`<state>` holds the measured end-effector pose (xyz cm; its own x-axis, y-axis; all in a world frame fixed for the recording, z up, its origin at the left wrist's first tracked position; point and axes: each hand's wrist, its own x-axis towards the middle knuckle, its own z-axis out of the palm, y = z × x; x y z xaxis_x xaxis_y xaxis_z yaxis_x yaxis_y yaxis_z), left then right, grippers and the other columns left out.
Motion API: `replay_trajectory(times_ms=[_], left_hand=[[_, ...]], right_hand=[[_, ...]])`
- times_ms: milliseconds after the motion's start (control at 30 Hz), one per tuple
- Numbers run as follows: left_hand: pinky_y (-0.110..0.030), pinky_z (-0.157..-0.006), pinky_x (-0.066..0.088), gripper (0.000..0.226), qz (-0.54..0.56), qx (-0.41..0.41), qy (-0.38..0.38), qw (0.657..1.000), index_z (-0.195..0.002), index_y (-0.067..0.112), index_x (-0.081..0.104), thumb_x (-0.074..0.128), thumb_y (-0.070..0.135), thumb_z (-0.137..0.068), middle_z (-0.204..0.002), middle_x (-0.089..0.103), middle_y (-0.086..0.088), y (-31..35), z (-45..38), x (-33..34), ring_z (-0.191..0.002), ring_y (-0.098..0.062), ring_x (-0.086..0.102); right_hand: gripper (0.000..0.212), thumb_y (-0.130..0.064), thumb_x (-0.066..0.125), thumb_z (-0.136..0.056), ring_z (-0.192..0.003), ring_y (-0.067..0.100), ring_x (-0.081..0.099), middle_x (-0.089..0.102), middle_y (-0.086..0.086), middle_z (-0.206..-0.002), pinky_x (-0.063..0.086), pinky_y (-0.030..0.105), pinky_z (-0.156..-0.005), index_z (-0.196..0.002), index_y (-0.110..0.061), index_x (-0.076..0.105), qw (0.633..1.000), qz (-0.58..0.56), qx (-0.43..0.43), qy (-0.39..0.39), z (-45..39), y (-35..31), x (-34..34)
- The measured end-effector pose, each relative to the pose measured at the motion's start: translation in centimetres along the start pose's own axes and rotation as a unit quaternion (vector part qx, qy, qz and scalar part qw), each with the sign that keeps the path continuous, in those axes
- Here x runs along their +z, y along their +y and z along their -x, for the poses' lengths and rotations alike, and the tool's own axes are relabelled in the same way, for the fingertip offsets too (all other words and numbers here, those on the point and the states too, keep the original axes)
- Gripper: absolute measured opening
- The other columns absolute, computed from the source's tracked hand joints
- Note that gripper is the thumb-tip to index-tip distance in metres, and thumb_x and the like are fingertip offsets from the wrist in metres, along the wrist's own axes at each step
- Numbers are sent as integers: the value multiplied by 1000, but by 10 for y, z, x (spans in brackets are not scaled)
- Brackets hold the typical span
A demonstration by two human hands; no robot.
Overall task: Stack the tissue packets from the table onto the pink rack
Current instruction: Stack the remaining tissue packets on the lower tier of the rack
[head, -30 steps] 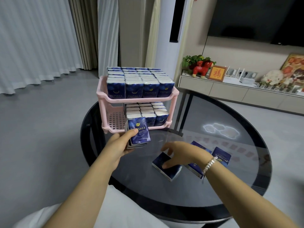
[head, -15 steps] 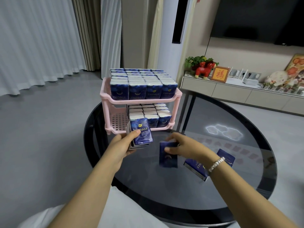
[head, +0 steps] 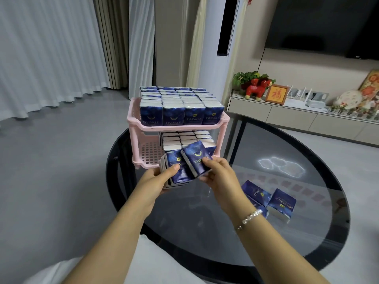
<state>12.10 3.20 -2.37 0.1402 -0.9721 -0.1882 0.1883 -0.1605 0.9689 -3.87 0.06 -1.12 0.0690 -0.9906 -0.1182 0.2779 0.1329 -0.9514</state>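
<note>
Your right hand (head: 220, 177) fingers pinch one tilted tissue packet (head: 194, 158) against the small stack (head: 176, 171) your left hand (head: 155, 181) grips, thumb across its front, just in front of the pink rack (head: 143, 150)'s lower shelf. Both forearms reach over the table (head: 225, 242).

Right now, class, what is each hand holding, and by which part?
The left hand grips a small stack of tissue packets, thumb on the front face. The right hand pinches one tilted tissue packet at its lower right edge.

A home living room — wall television (head: 322, 25), long curtains (head: 51, 50), low sideboard (head: 297, 117).
</note>
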Motion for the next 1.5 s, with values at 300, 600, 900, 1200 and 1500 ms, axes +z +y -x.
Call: replay_trajectory(times_ms=[300, 600, 900, 1200, 1500], left_hand=[[-45, -106, 42, 93, 22, 20, -43, 999, -123, 18, 59, 82, 63, -44, -115, 70, 0, 1, -1, -1, -110, -19, 64], [-44, -104, 44, 77, 21, 7, -101, 995, -123, 15, 55, 89, 23, -55, -122, 65, -11, -2, -7, -2, -114, -27, 61], [-35, -107, 41, 122, -340, 13, -171, 925, -140, 41, 0, 82, 46, -50, -139, 41, 7, -17, -20, -11, -126, -12, 44], [-47, -114, 26, 132, -468, 18, -139, 873, -146, 38, -13, 84, 48, -58, -154, 16, 11, -22, -20, -7, -143, -28, 12], [-44, -107, 37, 112, -460, 29, -108, 881, -141, 41, 14, 84, 49, -55, -144, 37, 9, -20, -19, -7, -135, -24, 31]], right_hand=[[17, -18, 68, -83, -87, 22, 58, 62, 6, -88, 49, 39, -86, -80, -16, 51, 999, 40, -19, -28, 0, 16, 10], [31, -26, 78, -67, -87, 24, 59, 62, 10, -96, 48, 33, -84, -90, -14, 60, 972, 87, 30, -215, -7, -12, -7], [102, -25, 83, -68, -127, 12, 37, 30, -14, -139, 37, 26, -103, -146, -36, 20, 774, 535, -49, -335, -32, -27, -15], [106, -42, 85, -60, -122, 10, 38, 30, -11, -140, 36, 27, -103, -143, -25, 22, 670, 653, -100, -339, -36, -30, -4], [104, -42, 84, -61, -115, 13, 43, 33, -9, -133, 39, 27, -93, -141, -23, 21, 602, 720, -69, -339, -37, -35, 17]])
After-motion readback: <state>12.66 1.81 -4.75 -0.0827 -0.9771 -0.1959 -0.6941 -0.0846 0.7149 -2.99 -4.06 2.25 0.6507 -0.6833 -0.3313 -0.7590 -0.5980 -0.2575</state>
